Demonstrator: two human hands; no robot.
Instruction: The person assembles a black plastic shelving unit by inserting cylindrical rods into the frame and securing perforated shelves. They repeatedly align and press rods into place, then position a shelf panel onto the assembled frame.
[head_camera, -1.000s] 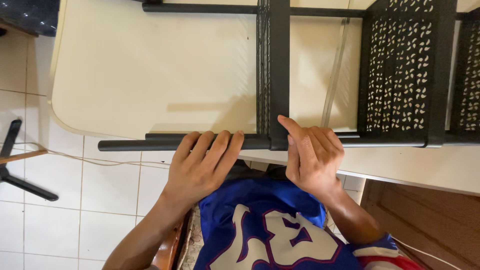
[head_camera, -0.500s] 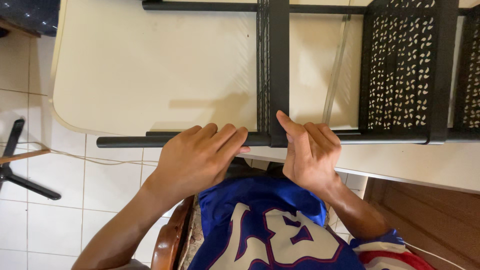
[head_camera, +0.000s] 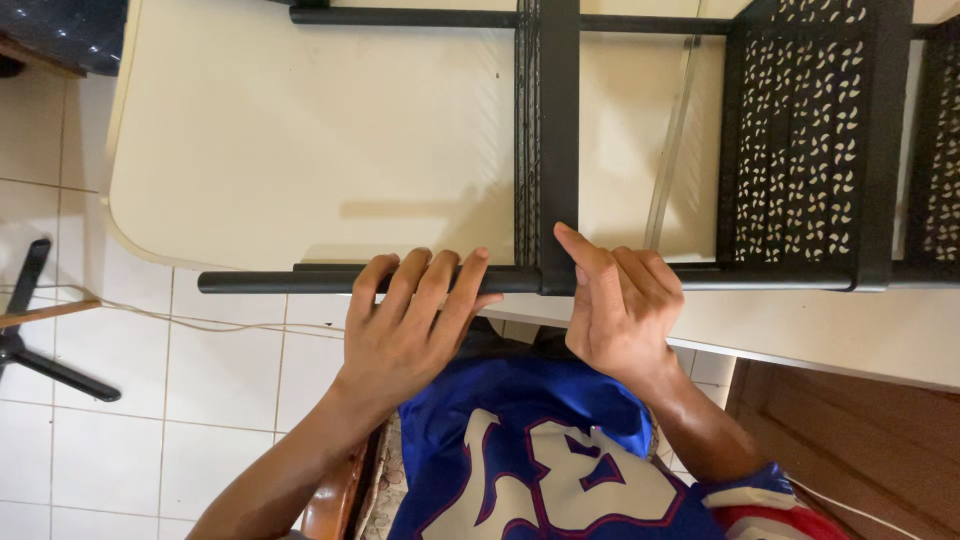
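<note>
A black metal rack frame lies flat on a cream table. Its near tube runs left to right along the table's front edge and sticks out past the left corner. My left hand lies over this tube, fingers curled across it, just left of the joint with the upright bar. My right hand grips the tube right of that joint, thumb pressed up against the upright bar. Perforated black shelf panels sit in the frame at the right.
White floor tiles lie at the left, with a thin cord across them and a black stand leg. A wooden chair edge shows under my left forearm. Brown wood is at the lower right.
My left hand has slid right along the tube toward the joint. My right hand and the frame have barely moved.
</note>
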